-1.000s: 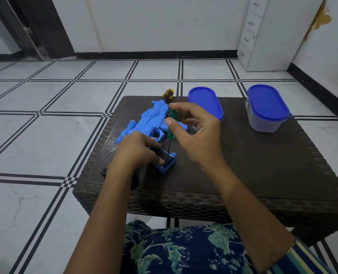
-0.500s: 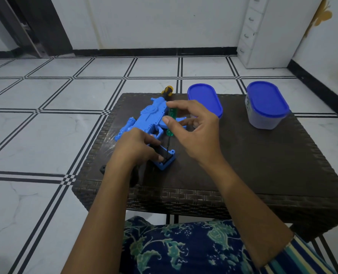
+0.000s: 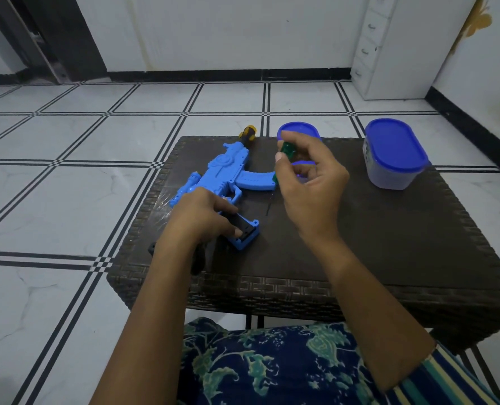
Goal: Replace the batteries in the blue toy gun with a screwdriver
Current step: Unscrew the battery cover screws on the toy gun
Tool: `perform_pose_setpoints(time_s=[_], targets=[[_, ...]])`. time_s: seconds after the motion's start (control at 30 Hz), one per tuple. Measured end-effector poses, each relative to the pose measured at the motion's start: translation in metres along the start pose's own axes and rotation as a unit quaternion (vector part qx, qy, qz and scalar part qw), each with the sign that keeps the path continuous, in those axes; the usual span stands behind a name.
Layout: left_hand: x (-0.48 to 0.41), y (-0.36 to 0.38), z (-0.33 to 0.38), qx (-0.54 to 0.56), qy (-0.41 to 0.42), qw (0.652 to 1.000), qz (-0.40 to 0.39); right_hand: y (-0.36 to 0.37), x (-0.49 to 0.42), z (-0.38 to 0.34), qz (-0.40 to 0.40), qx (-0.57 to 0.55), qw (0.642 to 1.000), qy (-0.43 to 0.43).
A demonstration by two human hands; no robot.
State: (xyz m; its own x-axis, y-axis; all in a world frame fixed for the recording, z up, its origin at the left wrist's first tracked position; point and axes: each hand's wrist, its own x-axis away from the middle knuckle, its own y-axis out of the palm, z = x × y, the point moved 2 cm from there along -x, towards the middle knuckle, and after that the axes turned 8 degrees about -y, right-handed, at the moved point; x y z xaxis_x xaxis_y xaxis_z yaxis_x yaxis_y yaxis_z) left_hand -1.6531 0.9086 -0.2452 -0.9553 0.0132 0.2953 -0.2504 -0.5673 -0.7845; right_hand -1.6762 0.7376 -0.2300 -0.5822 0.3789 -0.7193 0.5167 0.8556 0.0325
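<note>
A: Begin at the left of the frame. What is your left hand (image 3: pixel 206 217) doing?

B: Your left hand lies palm down on the rear section of the blue toy gun (image 3: pixel 223 178), left of centre on the bench (image 3: pixel 389 244). The fingers are curled over the grip end. The fingertips press on the black panel (image 3: pixel 242 226) set in the blue frame at that end. The hand is pressing, not fully clenched around anything.

A: State the position of the gun.

B: It lies flat on the dark woven bench, running diagonally. The grip end is nearest you at frame centre. The muzzle, with its yellow-and-black tip (image 3: pixel 248 134), reaches the far edge of the bench. The curved magazine projects toward the right.

A: Move right. Report the right hand (image 3: pixel 310 185).

B: Your right hand is raised above the bench, just right of the magazine. Thumb and fingers are pinched around the green handle of the screwdriver (image 3: pixel 286 150). A thin dark shaft shows below the hand, pointing down toward the bench surface. Whether the tip touches the bench cannot be determined.

A: What lies beyond it?

B: A blue lid (image 3: pixel 298 130) sits at the far edge, partly hidden behind your right hand. At the upper right of the bench stands a closed container (image 3: pixel 395 159) with a blue lid, well apart from the gun.
</note>
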Motion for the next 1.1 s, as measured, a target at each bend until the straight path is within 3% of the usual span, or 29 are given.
perform_pose_setpoints(time_s=[0.1, 0.2, 0.4, 0.6, 0.77, 0.97, 1.1], targets=[[0.000, -0.001, 0.000, -0.010, 0.009, 1.000, -0.001, -0.001, 0.000, 0.004, -0.032, 0.095, 0.993, -0.054], [0.000, -0.001, 0.000, -0.017, 0.012, 1.000, -0.008, 0.002, 0.004, 0.010, -0.112, 0.157, 0.978, -0.076], [-0.001, -0.001, -0.002, -0.025, 0.020, 0.999, -0.011, 0.008, 0.010, 0.022, -0.271, 0.215, 0.938, 0.016], [-0.002, -0.002, -0.003, -0.034, 0.027, 0.999, -0.014, 0.007, 0.013, 0.039, -0.364, 0.298, 0.879, 0.085], [-0.002, -0.001, -0.003, -0.039, 0.034, 0.999, -0.013, 0.012, 0.018, 0.052, -0.425, 0.305, 0.842, 0.133], [-0.001, -0.002, -0.006, -0.067, 0.058, 0.995, -0.041, 0.011, 0.017, 0.046, -0.440, 0.289, 0.840, 0.130], [0.002, -0.003, -0.010, -0.083, 0.074, 0.992, -0.051, 0.007, 0.015, 0.021, -0.460, 0.189, 0.854, 0.151]])
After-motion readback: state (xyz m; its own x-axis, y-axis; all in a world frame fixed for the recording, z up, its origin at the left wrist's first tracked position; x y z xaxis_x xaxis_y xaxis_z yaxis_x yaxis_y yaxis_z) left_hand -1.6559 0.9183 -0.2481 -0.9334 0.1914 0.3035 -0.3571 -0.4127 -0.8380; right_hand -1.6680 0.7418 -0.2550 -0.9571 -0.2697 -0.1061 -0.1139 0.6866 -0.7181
